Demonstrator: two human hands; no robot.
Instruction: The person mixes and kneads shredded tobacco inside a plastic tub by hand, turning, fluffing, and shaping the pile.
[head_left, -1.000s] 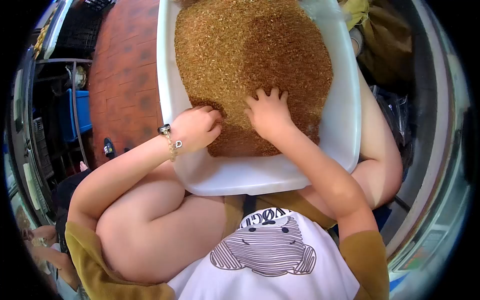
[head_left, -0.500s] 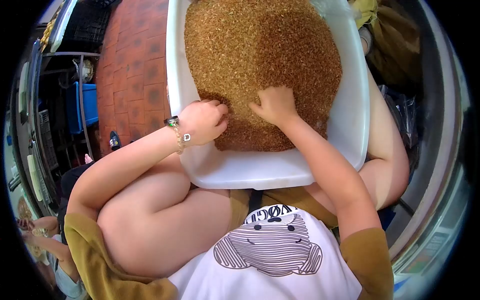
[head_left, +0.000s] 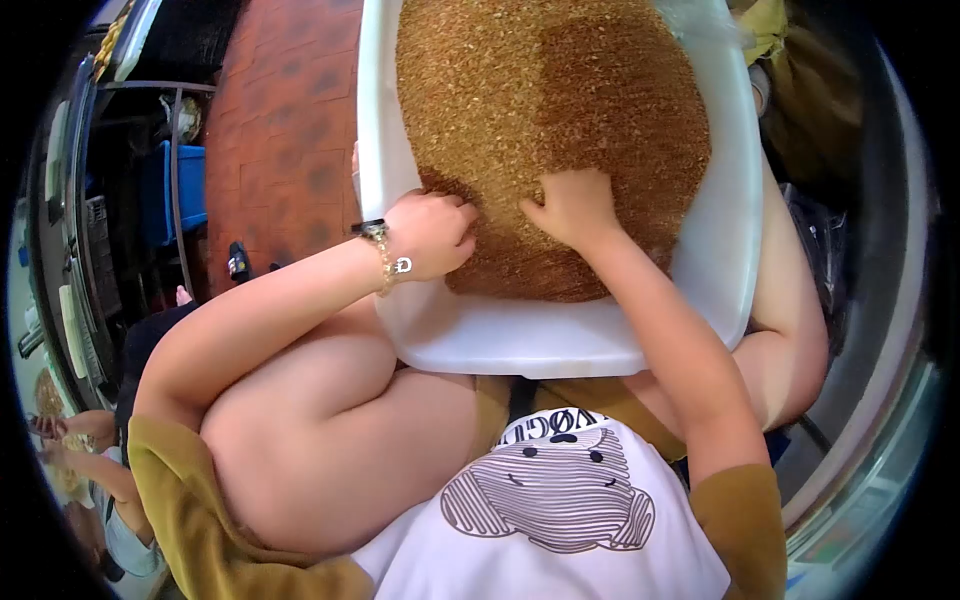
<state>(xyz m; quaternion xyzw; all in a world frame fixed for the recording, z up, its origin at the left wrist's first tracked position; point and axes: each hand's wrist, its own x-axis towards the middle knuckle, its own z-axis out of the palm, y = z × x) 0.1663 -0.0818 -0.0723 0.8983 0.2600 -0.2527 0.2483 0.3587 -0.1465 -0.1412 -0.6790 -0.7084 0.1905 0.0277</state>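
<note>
The right hand (head_left: 578,205) has its fingers curled, tips sunk in the brown grains (head_left: 560,100); a second ago they lay spread on top, so it now seems to work within the heap. The left hand (head_left: 432,235) is curled too, at the heap's edge. What either grip holds, I cannot tell. A white tub (head_left: 520,350) contains the grains, beside tiled floor (head_left: 285,130).
</note>
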